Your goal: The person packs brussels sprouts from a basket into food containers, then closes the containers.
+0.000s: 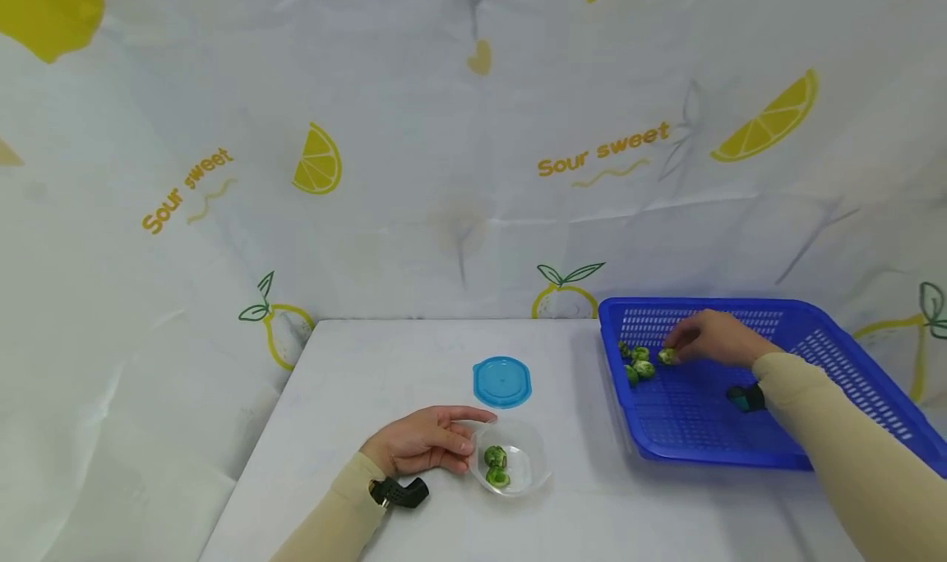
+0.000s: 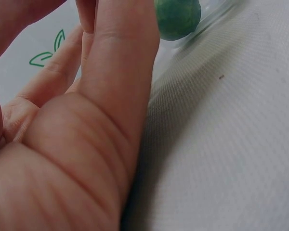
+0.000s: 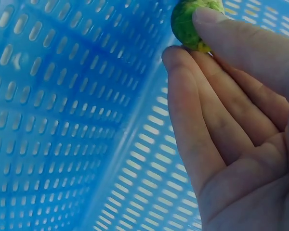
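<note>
Left grip (image 1: 425, 441) holding clear bowl (image 1: 527, 470), right grip (image 1: 712, 338) pinching Brussels sprout (image 3: 184, 26) — at its fingertips (image 3: 173, 55)

Backdrop (image 1: 414, 241): a white, slightly creased sheet is hung behind and to the left.
Lettering (image 1: 603, 149): "Sour sweet" is printed twice in orange, each underlined by a wavy line (image 1: 610, 173).
Citrus slices (image 1: 318, 159): two are printed in yellow, one left of centre, one at upper right.
Outlined lemons (image 1: 565, 301): these are drawn in yellow, topped with green leaves (image 1: 580, 274).
Heart (image 1: 480, 57): a small, pale yellow one is printed high near the middle.
Worktop (image 1: 607, 513): covered in white, its weave shown in the left wrist view.
Lid (image 1: 502, 382): blue, round, laid flat.
</note>
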Demonstrator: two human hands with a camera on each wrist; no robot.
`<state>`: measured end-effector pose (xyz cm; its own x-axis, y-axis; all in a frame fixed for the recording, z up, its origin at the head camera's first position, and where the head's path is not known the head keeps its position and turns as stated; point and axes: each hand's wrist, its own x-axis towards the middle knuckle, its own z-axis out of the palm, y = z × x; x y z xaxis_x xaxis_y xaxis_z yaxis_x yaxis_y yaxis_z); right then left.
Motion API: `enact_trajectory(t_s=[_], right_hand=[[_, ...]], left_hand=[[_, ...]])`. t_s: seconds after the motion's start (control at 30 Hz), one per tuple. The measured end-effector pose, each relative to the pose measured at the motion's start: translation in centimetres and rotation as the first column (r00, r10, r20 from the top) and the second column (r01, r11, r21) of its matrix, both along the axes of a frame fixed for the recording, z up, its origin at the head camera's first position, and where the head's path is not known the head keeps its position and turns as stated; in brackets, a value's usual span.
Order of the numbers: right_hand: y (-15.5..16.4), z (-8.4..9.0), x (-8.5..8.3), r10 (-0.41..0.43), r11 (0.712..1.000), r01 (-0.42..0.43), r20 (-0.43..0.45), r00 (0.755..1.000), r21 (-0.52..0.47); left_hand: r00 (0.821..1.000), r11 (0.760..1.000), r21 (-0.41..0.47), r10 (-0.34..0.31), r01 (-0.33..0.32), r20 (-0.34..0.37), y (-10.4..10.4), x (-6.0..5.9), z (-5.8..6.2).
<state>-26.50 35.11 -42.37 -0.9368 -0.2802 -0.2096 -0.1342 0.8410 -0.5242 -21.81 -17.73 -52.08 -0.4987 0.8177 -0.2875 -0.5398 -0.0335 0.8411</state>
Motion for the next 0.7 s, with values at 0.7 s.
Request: enact_trajectory(t_s=[0.7], right_hand=[[-7.4,6.7,6.6,0.039,0.998,-0.046,-0.155,0.987,-0.044]], left_hand=[[1.0,1.0,0.014,-0.006,0.006,0.01,0.0,0.0,0.1]])
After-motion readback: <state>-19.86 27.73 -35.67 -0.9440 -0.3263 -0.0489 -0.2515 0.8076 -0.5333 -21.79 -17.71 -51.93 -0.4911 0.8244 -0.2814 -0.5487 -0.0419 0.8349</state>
